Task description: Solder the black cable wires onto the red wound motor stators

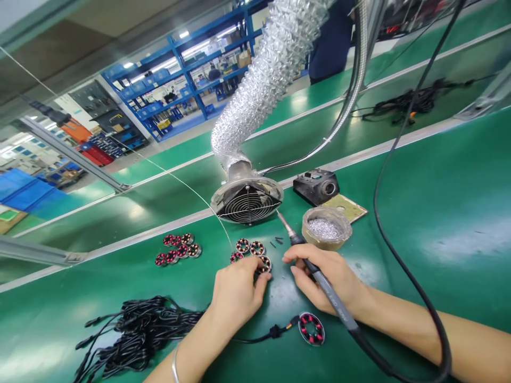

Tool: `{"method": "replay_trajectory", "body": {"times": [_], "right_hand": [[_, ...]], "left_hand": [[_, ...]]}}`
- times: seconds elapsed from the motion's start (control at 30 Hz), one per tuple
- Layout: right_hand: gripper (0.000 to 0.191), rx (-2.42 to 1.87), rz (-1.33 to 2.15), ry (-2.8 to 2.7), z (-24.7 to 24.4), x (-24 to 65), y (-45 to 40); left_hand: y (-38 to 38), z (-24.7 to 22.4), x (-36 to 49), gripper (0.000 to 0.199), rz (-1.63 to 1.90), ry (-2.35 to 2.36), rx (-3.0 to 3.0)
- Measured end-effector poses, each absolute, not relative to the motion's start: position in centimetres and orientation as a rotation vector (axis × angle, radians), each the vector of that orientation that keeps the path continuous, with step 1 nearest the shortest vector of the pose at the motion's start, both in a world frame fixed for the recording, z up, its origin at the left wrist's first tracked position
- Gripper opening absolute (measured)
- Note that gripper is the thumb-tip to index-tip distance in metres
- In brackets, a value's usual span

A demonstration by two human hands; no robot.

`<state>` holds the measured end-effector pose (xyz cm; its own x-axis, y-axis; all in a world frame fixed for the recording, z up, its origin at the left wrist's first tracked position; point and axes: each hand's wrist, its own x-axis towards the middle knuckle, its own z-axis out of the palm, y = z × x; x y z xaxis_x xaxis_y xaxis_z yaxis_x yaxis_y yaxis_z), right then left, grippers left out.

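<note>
My left hand (pixel 239 290) pinches a small round copper-wound coil (pixel 264 264) between thumb and forefinger at the centre. A few similar coils (pixel 242 245) lie beside its fingertips. In my right hand (pixel 333 276) is a soldering iron (pixel 329 292), held like a pen, its tip pointing up and left near the fan grille. A thin solder wire (pixel 191 189) hangs down to the coils. Nearer to me, a larger ring with red windings (pixel 312 329) is joined to a black cable (pixel 255 338).
A round fume extractor (pixel 249 205) with a foil duct (pixel 261 80) hangs centrally. Right of it are a tub of metal shavings (pixel 327 227), a yellow sponge (pixel 346 207) and a black holder (pixel 316 186). Several coils (pixel 178 249) and bundled cables (pixel 139 330) lie left. A person (pixel 330 42) stands behind.
</note>
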<state>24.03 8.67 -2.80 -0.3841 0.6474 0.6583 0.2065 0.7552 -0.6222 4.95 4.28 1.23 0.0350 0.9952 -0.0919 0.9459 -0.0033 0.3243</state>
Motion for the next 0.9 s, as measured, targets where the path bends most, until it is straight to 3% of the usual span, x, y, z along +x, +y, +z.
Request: {"method": "replay_trajectory", "body": {"times": [0.2, 0.37, 0.5, 0.7, 0.9], "right_hand": [[0.035, -0.713, 0.689, -2.018, -3.8, 23.6, 8.1], [0.051, -0.727, 0.669, -2.083, -4.5, 22.8, 8.1], [0.057, -0.777, 0.738, -2.129, -4.3, 22.9, 8.0], [0.051, -0.595, 0.869, -2.21, -3.2, 23.2, 7.8], [0.052, -0.463, 0.813, -2.239, -3.1, 23.7, 8.7]], "left_hand": [[2.4, 2.1, 5.9, 0.034, 0.319, 1.682, 1.927], [2.2, 2.2, 5.3, 0.041, 0.396, 1.931, 1.839], [1.6, 2.5, 5.4, 0.041, 0.306, 1.759, 1.801], [1.4, 2.5, 4.6, 0.04, 0.442, 1.742, 1.666], [1.7, 1.4, 4.6, 0.037, 0.352, 1.783, 1.757]]}}
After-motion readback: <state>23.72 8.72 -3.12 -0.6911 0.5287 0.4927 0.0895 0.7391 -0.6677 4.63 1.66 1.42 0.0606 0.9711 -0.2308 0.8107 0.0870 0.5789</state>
